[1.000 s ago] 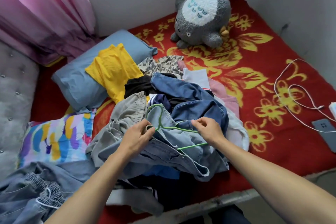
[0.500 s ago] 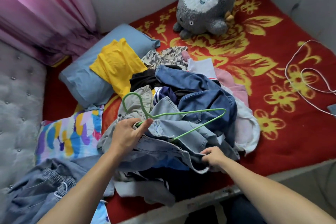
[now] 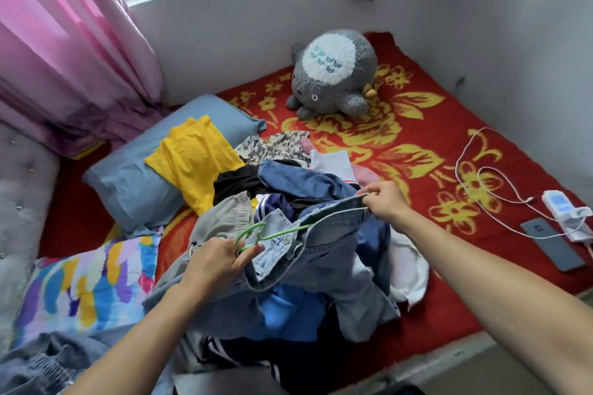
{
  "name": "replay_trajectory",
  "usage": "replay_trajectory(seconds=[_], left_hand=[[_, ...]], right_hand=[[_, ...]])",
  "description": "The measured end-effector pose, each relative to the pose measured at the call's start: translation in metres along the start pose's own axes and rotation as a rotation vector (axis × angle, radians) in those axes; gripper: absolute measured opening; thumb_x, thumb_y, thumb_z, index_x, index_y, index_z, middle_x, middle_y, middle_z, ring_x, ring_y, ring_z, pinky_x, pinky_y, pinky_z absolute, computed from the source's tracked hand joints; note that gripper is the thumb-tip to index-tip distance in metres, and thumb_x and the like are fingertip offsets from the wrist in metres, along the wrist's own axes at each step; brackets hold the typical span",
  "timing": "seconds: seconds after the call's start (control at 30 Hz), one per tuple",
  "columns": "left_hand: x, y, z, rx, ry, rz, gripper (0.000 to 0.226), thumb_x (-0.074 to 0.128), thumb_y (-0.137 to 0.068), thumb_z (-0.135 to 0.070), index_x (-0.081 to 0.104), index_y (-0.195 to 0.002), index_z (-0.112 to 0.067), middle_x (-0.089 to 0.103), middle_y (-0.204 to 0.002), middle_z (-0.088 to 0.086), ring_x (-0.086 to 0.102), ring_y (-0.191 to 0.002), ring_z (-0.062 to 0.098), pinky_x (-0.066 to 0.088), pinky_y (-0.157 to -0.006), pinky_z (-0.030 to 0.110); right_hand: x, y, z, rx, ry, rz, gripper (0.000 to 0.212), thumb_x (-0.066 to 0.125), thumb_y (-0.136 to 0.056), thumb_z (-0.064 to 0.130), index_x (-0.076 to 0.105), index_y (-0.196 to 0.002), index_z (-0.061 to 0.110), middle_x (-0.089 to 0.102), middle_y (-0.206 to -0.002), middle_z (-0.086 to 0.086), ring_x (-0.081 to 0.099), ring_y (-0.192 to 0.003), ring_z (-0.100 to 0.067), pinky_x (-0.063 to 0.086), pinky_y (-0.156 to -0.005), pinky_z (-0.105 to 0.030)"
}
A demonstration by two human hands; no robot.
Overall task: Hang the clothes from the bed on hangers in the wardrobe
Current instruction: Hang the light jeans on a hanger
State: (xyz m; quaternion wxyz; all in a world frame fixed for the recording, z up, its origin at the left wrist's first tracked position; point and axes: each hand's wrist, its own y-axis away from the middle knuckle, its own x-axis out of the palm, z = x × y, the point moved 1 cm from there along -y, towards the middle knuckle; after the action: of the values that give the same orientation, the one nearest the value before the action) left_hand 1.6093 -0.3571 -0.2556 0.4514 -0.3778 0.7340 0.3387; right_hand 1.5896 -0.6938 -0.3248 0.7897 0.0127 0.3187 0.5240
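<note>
A bed covered by a red blanket with yellow flowers fills most of the view, seen from above by the person standing at its near edge. A pink curtain hangs at the far left, beside a window.

A loose pile of clothes lies on the near middle of the blanket. A blue pillow lies to its left, with a multicoloured pillow nearer the camera. A grey and white plush toy sits at the far side of the bed, against the wall. A yellow garment is draped over the blue pillow.

On top of the pile, a denim garment is lifted and stretched between both hands. The left hand has its fingers curled round the green hanger just below the hook. The hanger's arm runs to the right, into the opening of the denim. The right hand pinches the denim's upper edge between thumb and fingers; whether it also holds the hanger's end cannot be told.

At the right of the blanket lie a dark phone and a looped white cable.
</note>
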Motion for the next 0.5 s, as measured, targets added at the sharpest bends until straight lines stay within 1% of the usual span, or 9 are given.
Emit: replay_trajectory(seconds=[0.03, 0.07, 0.13, 0.2, 0.27, 0.33, 0.37, 0.43, 0.5], left_hand=[[-0.004, -0.001, -0.002, 0.010, 0.031, 0.001, 0.043, 0.049, -0.085, -0.061, 0.056, -0.045, -0.045, 0.045, -0.044, -0.005, 0.045, -0.047, 0.007, 0.029, -0.049, 0.024], [-0.008, -0.002, -0.002, 0.015, 0.067, -0.007, 0.042, 0.050, -0.085, -0.060, 0.056, -0.046, -0.046, 0.047, -0.044, -0.006, 0.046, -0.046, 0.007, 0.029, -0.049, 0.025], [-0.014, -0.006, -0.004, 0.024, 0.102, -0.039, 0.050, 0.050, -0.085, -0.061, 0.052, -0.044, -0.031, 0.042, -0.041, -0.004, 0.041, -0.043, 0.009, 0.029, -0.050, 0.031], [-0.019, -0.010, -0.004, 0.036, 0.145, -0.085, 0.055, 0.053, -0.084, -0.058, 0.038, -0.043, -0.024, 0.036, -0.039, -0.004, 0.035, -0.041, 0.008, 0.027, -0.048, 0.032], [-0.024, -0.012, -0.001, 0.037, 0.244, -0.140, 0.053, 0.058, -0.085, -0.052, 0.035, -0.046, -0.024, 0.035, -0.041, -0.007, 0.033, -0.043, 0.008, 0.025, -0.049, 0.030], [-0.027, -0.012, 0.002, 0.043, 0.310, -0.182, 0.050, 0.062, -0.085, -0.051, 0.039, -0.050, -0.023, 0.034, -0.045, -0.008, 0.031, -0.046, 0.007, 0.027, -0.051, 0.032], [-0.031, -0.010, 0.001, 0.048, 0.315, -0.206, 0.050, 0.063, -0.086, -0.050, 0.039, -0.052, -0.022, 0.034, -0.047, -0.008, 0.031, -0.047, 0.007, 0.028, -0.051, 0.033], [-0.037, -0.004, 0.000, 0.056, 0.326, -0.237, 0.047, 0.063, -0.089, -0.043, 0.040, -0.053, -0.021, 0.036, -0.048, -0.008, 0.034, -0.048, 0.006, 0.029, -0.052, 0.029], [-0.045, 0.001, 0.005, 0.054, 0.384, -0.244, 0.040, 0.060, -0.091, -0.033, 0.046, -0.054, -0.026, 0.041, -0.049, -0.011, 0.038, -0.050, 0.005, 0.029, -0.052, 0.023]], right_hand=[[-0.001, 0.004, 0.013, -0.048, -0.002, -0.011, 0.027, 0.055, -0.077, 0.003, 0.075, -0.078, 0.020, 0.062, -0.062, 0.006, 0.049, -0.055, -0.010, 0.037, -0.050, -0.022], [-0.001, 0.009, 0.025, -0.100, 0.005, -0.017, 0.025, 0.056, -0.076, 0.006, 0.074, -0.079, 0.023, 0.065, -0.066, 0.006, 0.053, -0.060, -0.011, 0.041, -0.055, -0.024], [0.001, 0.016, 0.044, -0.191, 0.040, 0.000, 0.021, 0.059, -0.073, 0.016, 0.074, -0.083, 0.026, 0.071, -0.078, 0.006, 0.062, -0.074, -0.013, 0.049, -0.069, -0.028], [0.009, 0.026, 0.059, -0.304, 0.148, 0.086, 0.021, 0.063, -0.076, 0.024, 0.075, -0.093, 0.028, 0.071, -0.090, 0.009, 0.064, -0.088, -0.011, 0.049, -0.080, -0.028], [0.022, 0.040, 0.067, -0.430, 0.300, 0.210, 0.024, 0.066, -0.082, 0.029, 0.072, -0.105, 0.030, 0.068, -0.102, 0.007, 0.060, -0.098, -0.010, 0.045, -0.085, -0.026], [0.033, 0.051, 0.066, -0.526, 0.438, 0.303, 0.032, 0.067, -0.083, 0.035, 0.066, -0.115, 0.033, 0.062, -0.106, 0.004, 0.058, -0.100, -0.015, 0.045, -0.087, -0.031], [0.036, 0.055, 0.065, -0.555, 0.515, 0.311, 0.032, 0.066, -0.084, 0.041, 0.065, -0.115, 0.035, 0.060, -0.103, 0.004, 0.058, -0.098, -0.018, 0.046, -0.086, -0.035], [0.035, 0.061, 0.066, -0.614, 0.671, 0.247, 0.025, 0.059, -0.088, 0.049, 0.065, -0.105, 0.033, 0.062, -0.095, 0.003, 0.060, -0.094, -0.022, 0.048, -0.079, -0.039], [0.029, 0.064, 0.072, -0.741, 0.744, 0.141, 0.030, 0.049, -0.092, 0.052, 0.065, -0.095, 0.027, 0.066, -0.092, 0.001, 0.062, -0.090, -0.024, 0.046, -0.071, -0.037]])
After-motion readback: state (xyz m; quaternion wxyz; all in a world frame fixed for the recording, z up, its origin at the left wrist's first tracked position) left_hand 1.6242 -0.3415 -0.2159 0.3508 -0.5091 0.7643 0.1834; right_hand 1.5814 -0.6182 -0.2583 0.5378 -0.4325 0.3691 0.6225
